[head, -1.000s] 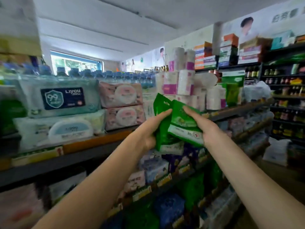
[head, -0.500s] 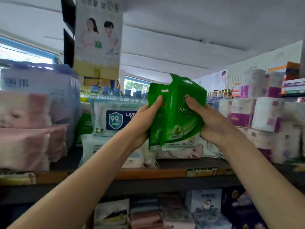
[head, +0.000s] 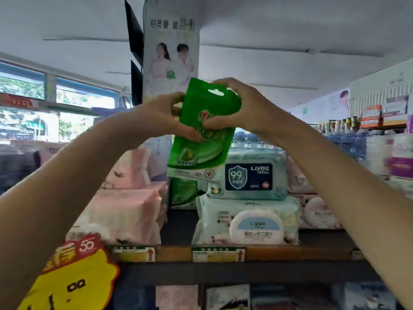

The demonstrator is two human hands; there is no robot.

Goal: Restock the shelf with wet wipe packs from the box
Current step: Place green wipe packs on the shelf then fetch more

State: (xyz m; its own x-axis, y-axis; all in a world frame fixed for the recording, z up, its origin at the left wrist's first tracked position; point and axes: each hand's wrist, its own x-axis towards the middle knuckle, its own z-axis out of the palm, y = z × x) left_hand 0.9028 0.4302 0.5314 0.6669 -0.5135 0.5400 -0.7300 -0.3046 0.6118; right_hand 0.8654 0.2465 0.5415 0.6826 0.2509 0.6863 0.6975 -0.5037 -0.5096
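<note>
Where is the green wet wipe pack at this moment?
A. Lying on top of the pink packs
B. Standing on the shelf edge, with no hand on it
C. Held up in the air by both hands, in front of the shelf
C: both the left hand and the right hand grip the green wet wipe pack near its top, above the shelf.

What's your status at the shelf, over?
Left hand and right hand both gripping green wipe packs. Held above shelf gap. Nothing blocking.
</note>
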